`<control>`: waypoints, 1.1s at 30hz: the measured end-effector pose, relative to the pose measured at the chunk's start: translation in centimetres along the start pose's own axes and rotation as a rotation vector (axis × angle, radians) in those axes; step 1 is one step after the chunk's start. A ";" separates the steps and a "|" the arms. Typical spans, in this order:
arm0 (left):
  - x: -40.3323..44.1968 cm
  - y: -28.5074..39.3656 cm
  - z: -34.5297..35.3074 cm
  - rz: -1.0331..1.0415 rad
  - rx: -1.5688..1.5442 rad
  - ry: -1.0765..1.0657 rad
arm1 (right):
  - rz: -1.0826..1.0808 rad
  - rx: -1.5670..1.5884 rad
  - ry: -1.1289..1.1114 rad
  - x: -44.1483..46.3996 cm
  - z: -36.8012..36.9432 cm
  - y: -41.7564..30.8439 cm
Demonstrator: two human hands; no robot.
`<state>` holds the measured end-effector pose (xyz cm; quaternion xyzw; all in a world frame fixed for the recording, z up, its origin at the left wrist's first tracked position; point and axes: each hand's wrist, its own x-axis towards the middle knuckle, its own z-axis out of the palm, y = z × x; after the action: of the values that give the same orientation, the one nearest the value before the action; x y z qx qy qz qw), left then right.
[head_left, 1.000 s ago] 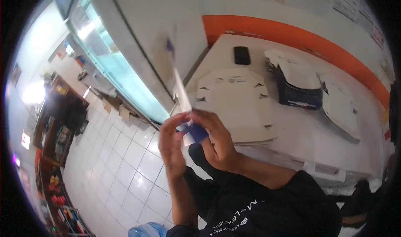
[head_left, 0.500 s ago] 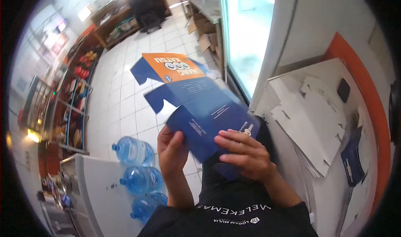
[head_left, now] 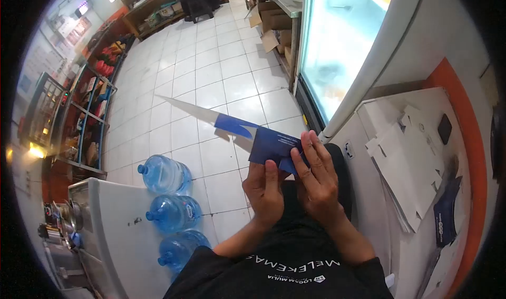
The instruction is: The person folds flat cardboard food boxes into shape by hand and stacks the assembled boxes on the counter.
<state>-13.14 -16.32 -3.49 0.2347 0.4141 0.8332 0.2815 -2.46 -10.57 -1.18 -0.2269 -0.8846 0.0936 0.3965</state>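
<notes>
Both hands grip the blue carton (head_left: 274,145), which serves as the reference for all positions below. Left hand (head_left: 263,199): closed on the carton's lower left part, thumb against the printed blue face, fingers mostly hidden behind it. Right hand (head_left: 319,185): closed on the carton's right end, fingers extended over it; thumb not visible. The carton is partly folded and held in the air over the tiled floor (head_left: 216,75), with a long pale panel (head_left: 190,108) projecting from it toward the upper left. Left of and below the carton, three blue water bottles (head_left: 174,213) stand in a row beside one another. Above and to the right of it is a lit glass-door cabinet (head_left: 342,46). Well to the right of it, a stack of flat white cartons (head_left: 406,167) lies near a black phone (head_left: 445,129)
</notes>
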 end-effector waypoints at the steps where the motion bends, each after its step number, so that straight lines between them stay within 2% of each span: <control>1: 0.7 0.0 -0.8 -0.020 0.015 -0.053 | 0.020 0.026 0.008 0.0 0.9 0.1; 4: 2.2 0.0 -3.0 -0.121 0.082 -0.148 | 0.093 0.178 0.018 0.5 2.3 0.8; 7: 3.0 0.6 -4.4 -0.164 0.502 -0.459 | 0.262 0.369 0.026 -0.3 2.2 2.1; 8: 3.2 2.4 -4.0 -0.365 0.506 -0.672 | 0.334 0.401 0.054 -0.7 2.2 2.9; 9: 3.5 3.2 -4.6 -0.308 0.686 -0.900 | 0.404 0.433 0.081 -1.2 2.3 3.9; 11: 3.7 5.5 -5.5 -0.229 1.145 -1.339 | 0.771 0.487 0.091 -3.2 3.1 7.6; 12: 3.5 6.0 -6.1 -0.196 1.300 -1.459 | 0.777 0.392 0.076 -4.2 3.8 10.2; 14: 3.2 6.1 -6.7 0.064 1.452 -1.595 | 0.778 0.571 -0.084 -8.2 5.6 16.5; 17: 3.3 3.2 -10.1 -0.029 1.276 -1.552 | 0.850 0.672 -0.427 -7.6 3.1 15.8; 18: 2.8 3.7 -9.1 0.153 1.228 -1.357 | 0.660 0.649 -0.290 -7.5 2.5 15.1; 20: 3.4 4.1 -8.5 0.089 1.201 -1.231 | 0.287 0.580 -0.008 -6.9 1.4 12.3; 22: 3.2 4.0 -7.4 -0.014 1.178 -1.161 | 0.539 1.103 -0.198 -5.8 -4.3 7.7; 23: 3.1 3.4 -7.3 -0.065 1.149 -1.147 | 0.522 0.881 -0.306 -5.4 -6.1 6.4; 24: 3.0 3.1 -7.0 -0.115 1.118 -1.132 | 0.477 0.915 -0.268 -6.1 -5.9 6.5; 25: 2.9 3.5 -6.0 -0.269 1.079 -1.155 | 0.430 0.946 -0.231 -7.1 -5.1 6.9; 26: 2.9 3.1 -6.0 -0.297 1.017 -1.205 | 0.382 0.977 -0.194 -7.9 -4.9 7.0; 27: 3.1 2.5 -6.3 -0.326 0.956 -1.253 | 0.425 0.985 -0.196 -8.3 -5.1 6.7; 28: 3.2 2.1 -6.5 -0.357 0.896 -1.299 | 0.344 0.890 -0.196 -8.2 -5.3 6.3; 30: 2.6 1.8 -6.4 -0.495 0.801 -1.158 | 0.188 0.704 -0.194 -7.7 -5.4 5.2; 32: 1.6 1.8 -6.0 -0.583 0.618 -1.024 | 0.157 0.605 -0.209 -7.6 -5.7 3.7; 33: 1.2 2.5 -5.3 -0.596 0.624 -0.941 | 0.137 0.555 -0.199 -7.3 -5.9 3.1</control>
<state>-17.99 -19.71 -4.16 0.5212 0.5170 0.3670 0.5713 7.23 -11.44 -3.11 -0.1587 -0.8425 0.3799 0.3472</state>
